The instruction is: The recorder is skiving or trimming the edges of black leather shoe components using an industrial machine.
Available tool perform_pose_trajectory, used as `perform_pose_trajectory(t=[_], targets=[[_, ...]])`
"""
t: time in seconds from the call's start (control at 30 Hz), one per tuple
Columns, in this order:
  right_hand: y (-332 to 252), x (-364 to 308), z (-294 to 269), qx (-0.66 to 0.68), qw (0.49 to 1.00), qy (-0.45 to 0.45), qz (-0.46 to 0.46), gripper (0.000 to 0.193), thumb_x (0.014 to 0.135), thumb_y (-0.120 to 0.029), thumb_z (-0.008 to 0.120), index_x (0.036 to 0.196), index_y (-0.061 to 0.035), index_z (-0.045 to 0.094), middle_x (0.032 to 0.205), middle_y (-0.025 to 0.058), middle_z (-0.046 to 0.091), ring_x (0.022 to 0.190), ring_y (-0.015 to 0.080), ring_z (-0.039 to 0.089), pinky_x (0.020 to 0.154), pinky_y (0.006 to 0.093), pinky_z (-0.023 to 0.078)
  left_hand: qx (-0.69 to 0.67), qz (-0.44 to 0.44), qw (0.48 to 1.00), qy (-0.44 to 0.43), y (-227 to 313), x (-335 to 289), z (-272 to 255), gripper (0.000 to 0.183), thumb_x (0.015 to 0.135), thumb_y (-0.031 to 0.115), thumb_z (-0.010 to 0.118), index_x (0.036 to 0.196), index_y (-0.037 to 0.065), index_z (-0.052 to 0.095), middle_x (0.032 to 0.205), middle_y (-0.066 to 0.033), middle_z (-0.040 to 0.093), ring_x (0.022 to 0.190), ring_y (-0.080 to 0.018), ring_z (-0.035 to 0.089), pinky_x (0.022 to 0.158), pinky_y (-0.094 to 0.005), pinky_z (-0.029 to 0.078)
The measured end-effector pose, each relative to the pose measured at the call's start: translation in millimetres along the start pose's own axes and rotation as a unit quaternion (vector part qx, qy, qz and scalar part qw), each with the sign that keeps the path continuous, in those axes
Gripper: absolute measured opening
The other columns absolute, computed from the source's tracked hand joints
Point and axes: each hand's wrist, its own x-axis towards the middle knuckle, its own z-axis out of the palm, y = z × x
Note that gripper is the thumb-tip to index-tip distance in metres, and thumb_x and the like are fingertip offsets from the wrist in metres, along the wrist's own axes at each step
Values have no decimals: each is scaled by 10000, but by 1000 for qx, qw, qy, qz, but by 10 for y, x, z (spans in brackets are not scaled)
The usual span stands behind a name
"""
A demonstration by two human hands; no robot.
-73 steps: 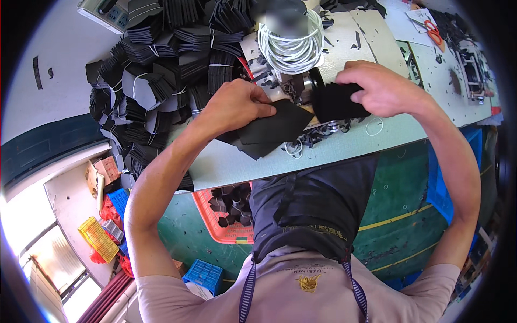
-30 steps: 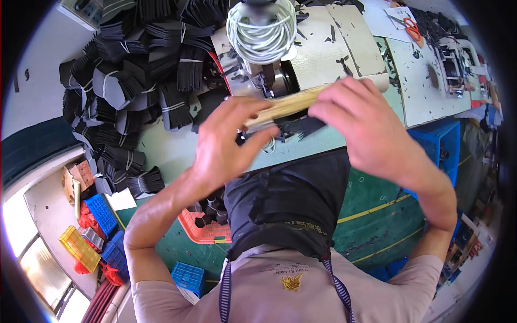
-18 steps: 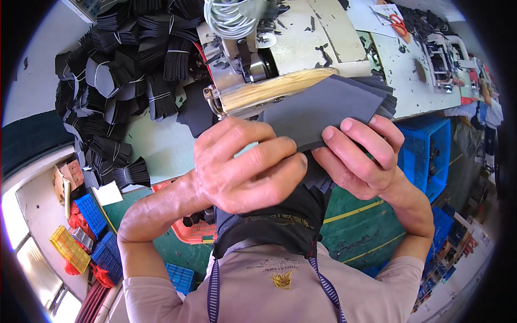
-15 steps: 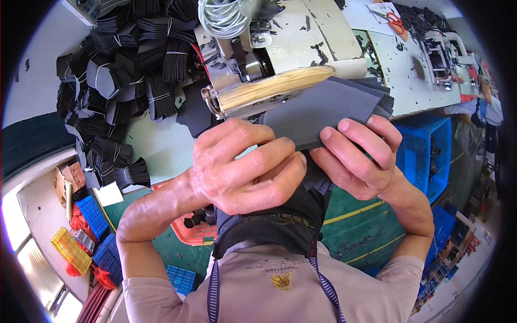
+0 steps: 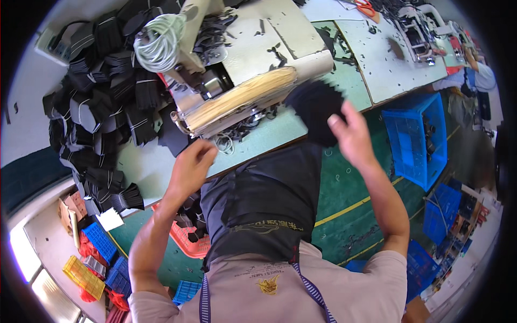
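My right hand grips a fanned stack of black sheet pieces by its right edge, over the front edge of the table. The stack is slightly blurred. My left hand is at the table's front edge, fingers curled in, and no object shows in it. Just beyond it lies a flat dark sheet piece. Between the hands, a little farther off, stands a machine with a pale wooden guard board along its front.
Tied bundles of black pieces are heaped at the left. A cable coil hangs on the machine. Dark scraps lie about the pale table. A blue crate stands at the right, an orange basket below the table. Red-handled scissors lie far back.
My hands have drawn apart. My left hand has let go of the grey-black pieces and moved left and down; my right hand now holds the stack alone, its pieces fanned out. The view has shifted.
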Motion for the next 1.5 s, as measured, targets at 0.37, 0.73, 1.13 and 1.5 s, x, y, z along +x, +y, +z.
perform_pose_trajectory(t=[0.37, 0.73, 1.13, 1.5], targets=[[1433, 1020, -425, -489, 810, 236, 221, 439, 901, -123, 656, 1309, 7, 557, 1284, 213, 580, 1142, 367, 579, 989, 469, 458, -158, -239, 911, 298, -1102, 89, -218, 747, 897, 423, 703, 1379, -105, 486, 1301, -212, 600, 1207, -267, 561, 1032, -341, 409], [642, -256, 808, -41, 961, 275, 0, 494, 764, 9, 666, 1246, -28, 565, 1238, 209, 562, 1184, 402, 507, 1051, 460, 384, -249, -121, 930, 243, -1631, 992, -298, 389, 983, 304, 535, 1035, -38, 710, 942, -133, 728, 817, -214, 709, 666, -363, 564], [319, -945, 1803, 106, 994, -2, 17, 296, 842, -18, 603, 1137, -35, 595, 1094, 175, 617, 1056, 361, 612, 902, 461, 489, 310, -73, 890, 325, -1122, -10, -322, 824, 781, 326, 826, 1387, -110, 478, 1322, -287, 590, 1166, -385, 607, 1053, -418, 449], [-132, -689, 2353, 243, 934, -230, 127, 690, 951, -396, 601, 1400, 74, 370, 1337, 308, 523, 1234, 431, 537, 1052, 453, 418, -271, -113, 928, 229, -347, -820, 81, 495, 911, 175, 707, 1309, -66, 538, 1262, -194, 612, 1105, -263, 630, 956, -400, 532]])
